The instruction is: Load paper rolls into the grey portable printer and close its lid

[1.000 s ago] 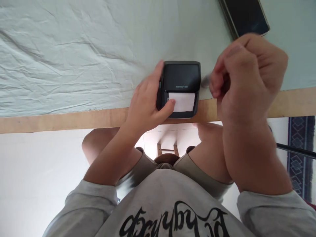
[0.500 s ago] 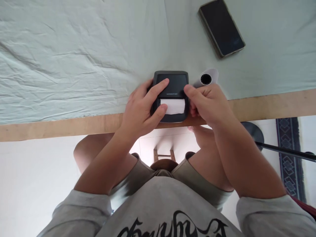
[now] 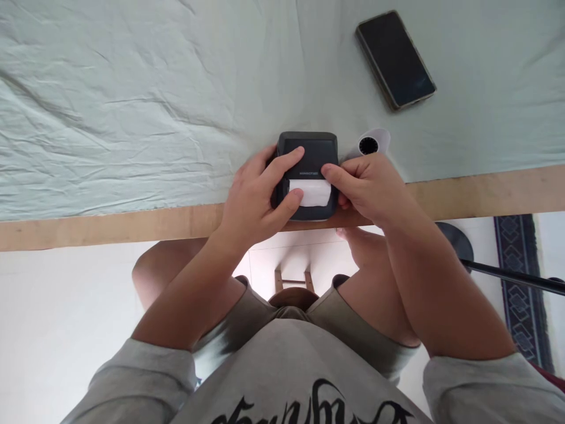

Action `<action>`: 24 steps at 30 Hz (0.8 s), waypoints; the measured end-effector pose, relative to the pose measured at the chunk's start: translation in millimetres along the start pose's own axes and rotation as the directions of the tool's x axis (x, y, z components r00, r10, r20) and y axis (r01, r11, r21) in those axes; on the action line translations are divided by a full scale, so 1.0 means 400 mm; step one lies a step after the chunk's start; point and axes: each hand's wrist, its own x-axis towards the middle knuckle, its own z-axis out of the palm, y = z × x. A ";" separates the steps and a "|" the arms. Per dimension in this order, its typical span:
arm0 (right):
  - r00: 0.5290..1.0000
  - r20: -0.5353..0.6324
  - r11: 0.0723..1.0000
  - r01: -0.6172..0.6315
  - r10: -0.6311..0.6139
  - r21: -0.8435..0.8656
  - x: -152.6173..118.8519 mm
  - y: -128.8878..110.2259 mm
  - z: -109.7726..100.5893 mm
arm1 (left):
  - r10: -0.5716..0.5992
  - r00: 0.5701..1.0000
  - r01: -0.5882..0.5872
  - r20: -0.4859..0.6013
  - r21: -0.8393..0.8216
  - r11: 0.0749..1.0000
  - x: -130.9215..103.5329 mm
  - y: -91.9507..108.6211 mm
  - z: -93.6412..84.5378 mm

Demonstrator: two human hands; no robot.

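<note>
Both hands grip a small black printer at the near edge of the table.

The printer (image 3: 309,154) sits on the pale green cloth (image 3: 132,106), just beside the bare wooden table edge (image 3: 88,227). The left hand (image 3: 256,197) is closed around its left side, forefinger laid across the lid and thumb resting on the white paper strip (image 3: 313,193) at the front slot. The right hand (image 3: 373,188) is clamped on the right side, forefinger tip touching the lid above the paper. A white paper roll (image 3: 369,143) lies just beside the printer on its right, near the right hand's knuckles. A dark phone (image 3: 395,59) lies face up farther back on the cloth, well apart from the hands.
</note>
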 end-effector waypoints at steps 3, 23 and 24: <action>1.000 -0.016 1.000 0.007 -0.007 -0.016 -0.003 0.003 0.005 | -0.014 1.000 0.014 0.016 0.027 1.000 -0.001 0.005 -0.001; 0.982 -0.111 0.988 0.155 -0.156 -0.015 -0.015 0.063 0.024 | -0.060 0.988 0.028 0.144 0.214 0.976 -0.048 0.004 -0.005; 0.982 -0.114 0.988 0.151 -0.152 -0.019 -0.017 0.061 0.024 | -0.053 0.989 0.023 0.140 0.210 0.977 -0.050 0.000 -0.004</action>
